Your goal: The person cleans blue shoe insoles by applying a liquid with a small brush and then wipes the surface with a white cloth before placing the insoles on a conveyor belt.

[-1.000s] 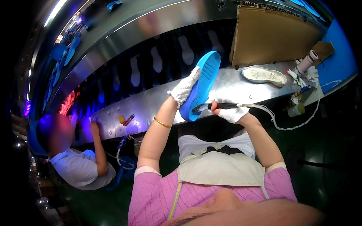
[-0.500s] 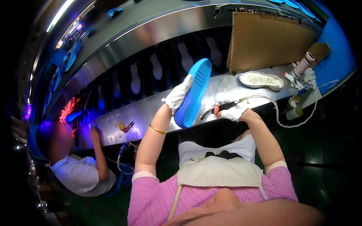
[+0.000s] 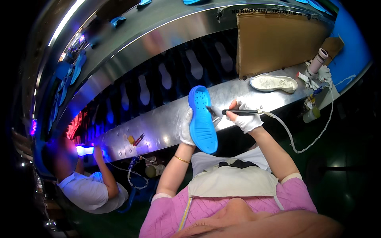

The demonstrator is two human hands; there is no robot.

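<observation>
A blue shoe sole [image 3: 203,125] is held up over the front edge of the metal bench, its cupped inside with holes and ridges facing up. My left hand [image 3: 185,127], in a white glove, is closed round its left side, with the fingers partly hidden behind the sole. My right hand [image 3: 247,118], gloved with bare fingertips, grips a black-handled brush [image 3: 240,112] attached to a white hose [image 3: 286,129]. The dark brush tip is at the right edge of the sole; whether it touches I cannot tell.
Behind the metal bench [image 3: 166,125] runs a dark rack of sole-shaped pieces [image 3: 194,65]. A cardboard sheet [image 3: 281,45] stands at the back right, near a white sole-shaped tray [image 3: 274,83] and a pink cup [image 3: 318,60]. A co-worker [image 3: 89,190] sits at the left.
My left hand has turned the sole over end to end and brought it lower. My right hand has raised the brush to the sole. The co-worker now holds a brightly lit piece.
</observation>
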